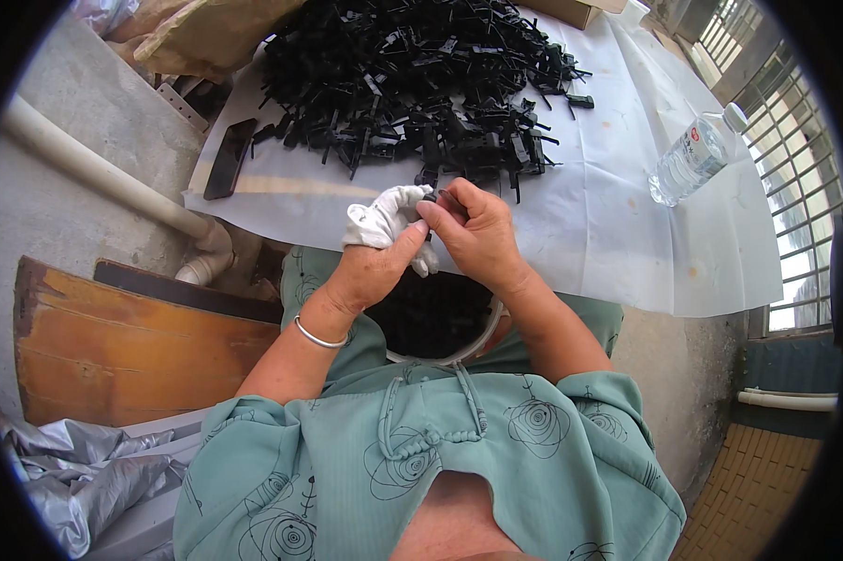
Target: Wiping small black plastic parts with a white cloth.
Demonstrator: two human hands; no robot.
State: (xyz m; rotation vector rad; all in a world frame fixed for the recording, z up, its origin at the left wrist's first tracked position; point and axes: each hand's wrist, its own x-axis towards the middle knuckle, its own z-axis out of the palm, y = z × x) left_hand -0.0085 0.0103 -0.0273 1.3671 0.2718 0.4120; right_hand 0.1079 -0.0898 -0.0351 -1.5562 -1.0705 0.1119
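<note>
My left hand (384, 229), in a white glove that leaves the thumb bare, is closed at the table's near edge. My bare right hand (477, 224) meets it there, thumb and fingers pinched together. Between them they grip a small black plastic part (431, 198), mostly hidden by the fingers. Just beyond my hands spreads a large heap of black plastic parts (421, 84), thin prongs sticking out. Below my hands, between my knees, stands a white bucket (459, 355) holding dark pieces.
A white sheet covers the table (608, 178). A dark phone (230, 159) lies at its left edge, and a clear water bottle (692, 159) stands at the right. Left are a pale pipe (103, 168) and a wooden board (131, 346). A barred window (795, 159) is at right.
</note>
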